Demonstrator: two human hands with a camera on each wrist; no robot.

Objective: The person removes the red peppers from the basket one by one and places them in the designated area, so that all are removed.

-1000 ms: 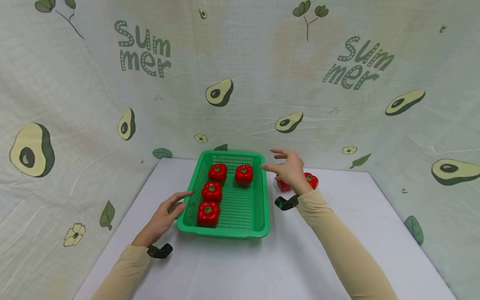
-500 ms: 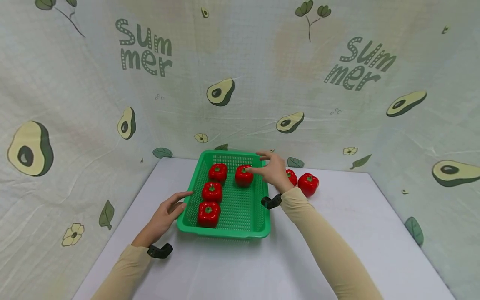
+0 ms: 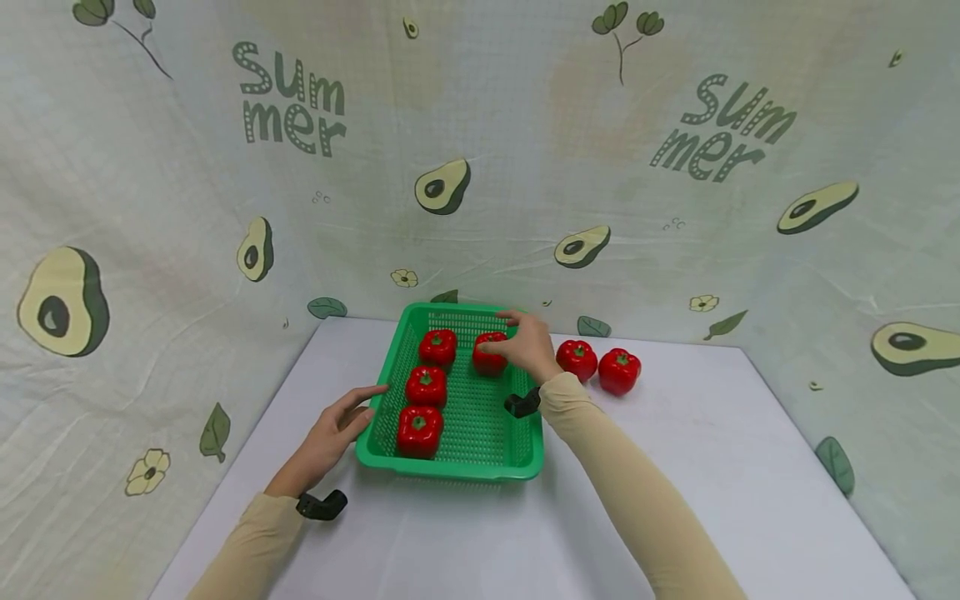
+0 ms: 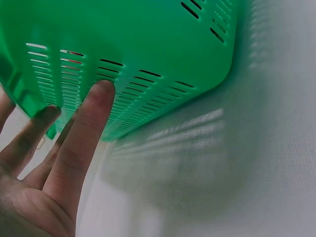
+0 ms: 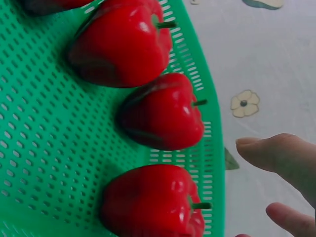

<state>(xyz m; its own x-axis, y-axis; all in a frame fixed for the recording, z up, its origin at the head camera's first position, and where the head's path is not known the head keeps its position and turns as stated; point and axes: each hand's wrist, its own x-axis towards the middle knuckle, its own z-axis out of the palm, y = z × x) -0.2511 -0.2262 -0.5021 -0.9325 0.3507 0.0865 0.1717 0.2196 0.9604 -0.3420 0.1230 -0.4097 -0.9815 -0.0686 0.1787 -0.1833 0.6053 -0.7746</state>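
A green plastic basket holds several red bell peppers. Three of them, the back pepper, the middle pepper and the front pepper, line its left side. A separate bell pepper sits at the back right, partly hidden by my right hand. That hand hovers over it with fingers spread; in the right wrist view its fingers appear apart from the peppers. My left hand touches the basket's left side, an extended fingertip against the slotted wall in the left wrist view.
Outside the basket, to its right, one bell pepper stands close beside another bell pepper. Everything rests on a white table. A printed cloth with avocados hangs behind and at both sides.
My right hand has moved left, from above the peppers outside the basket to over the back-right pepper inside it. The left hand and the basket stay put.
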